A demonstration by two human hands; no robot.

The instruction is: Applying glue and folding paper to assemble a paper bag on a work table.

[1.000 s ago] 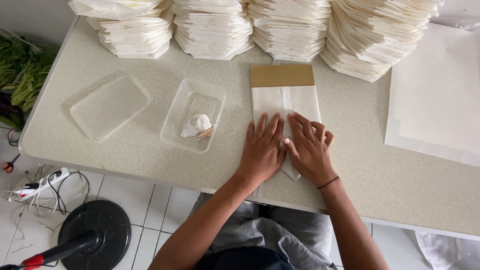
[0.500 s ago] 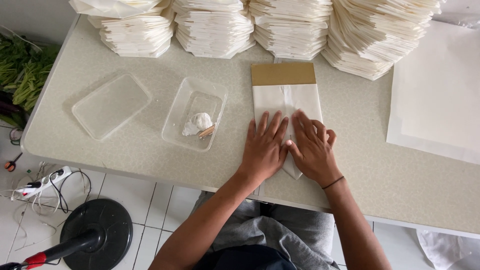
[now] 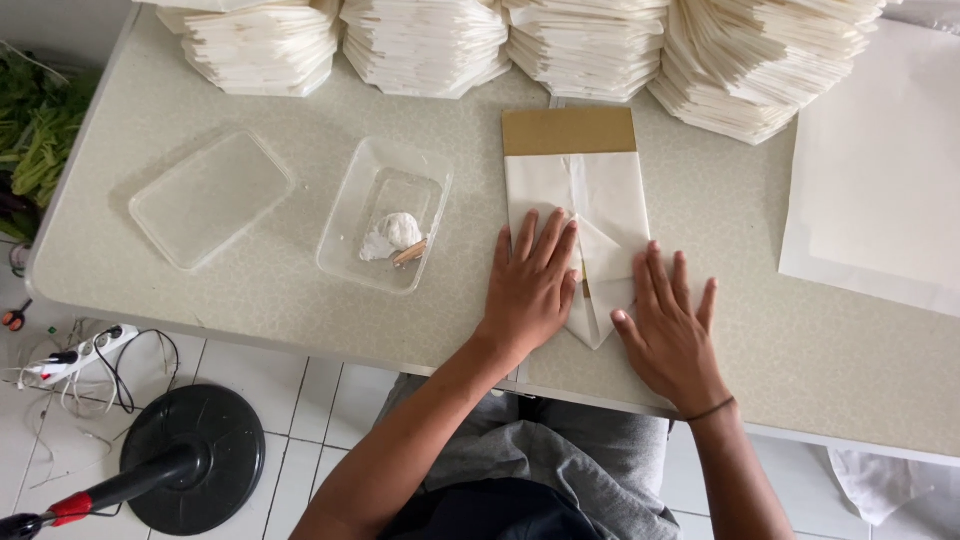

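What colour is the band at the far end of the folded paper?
Tan brown band, seen from the head view.

Both hands point(image 3: 600, 310) press flat on folded white paper point(image 3: 590, 215).

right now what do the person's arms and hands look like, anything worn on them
Both arms are bare to above the elbow, with no sleeves or gloves in view. The right hand has a thin dark band at the wrist. The left hand has nothing on it; no rings show on the fingers.

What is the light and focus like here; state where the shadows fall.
Head view: soft, even daylight, no harsh glare; sharp focus across the table; faint shadows under the left hand, right hand and clear container; slight wide-angle bending at the edges.
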